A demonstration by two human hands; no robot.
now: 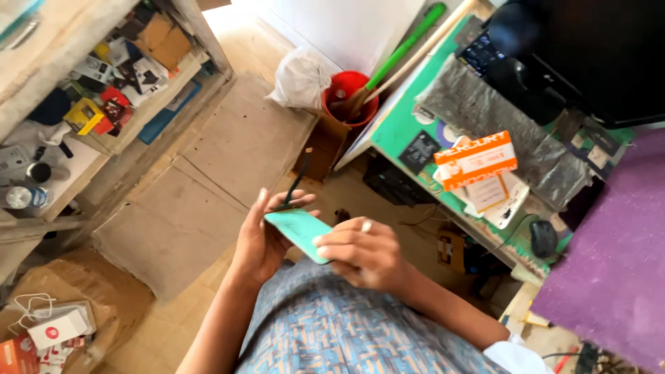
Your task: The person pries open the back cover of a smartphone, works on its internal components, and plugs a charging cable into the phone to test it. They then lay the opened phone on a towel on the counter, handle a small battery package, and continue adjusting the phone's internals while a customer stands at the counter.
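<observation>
Ahead of you a red bucket (348,95) stands on the floor by the green desk (396,125), holding a green-handled stick (409,43) and a pale one that lean up against the wall, with a white bag (299,78) bunched just beside it. The wooden shelf (131,131) on your left is crammed with small boxes and packets. In front of your chest you hold a teal phone (299,232) flat, back upward. Your left hand (262,239) cradles it from below, fingers curled shut around its edge, with a thin black tool (296,181) rising from that same hold. Your right hand (364,251) is closed over the phone's near end, thumb pressing on the back.
</observation>
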